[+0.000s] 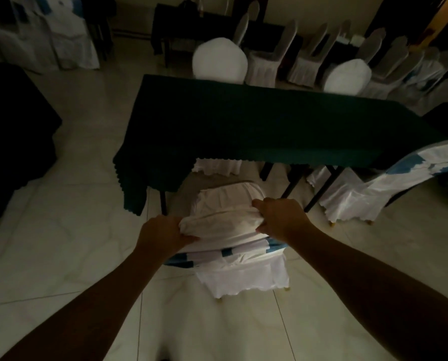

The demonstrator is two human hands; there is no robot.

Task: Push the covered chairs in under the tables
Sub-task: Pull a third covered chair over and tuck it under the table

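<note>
White chair cover (233,259) with blue band; dark green tablecloth (256,121).

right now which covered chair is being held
The nearest chair, gripped at its backrest top by the left hand and right hand; no other chair is touched.

Two bare forearms, no sleeves, hands (163,234) ungloved

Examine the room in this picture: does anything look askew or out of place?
Yes. The covered chair at the right leans steeply away from the green-clothed table, its back tilted rightward instead of upright. The chair gripped by the left hand and right hand stands square but is not fully under the table.
</note>
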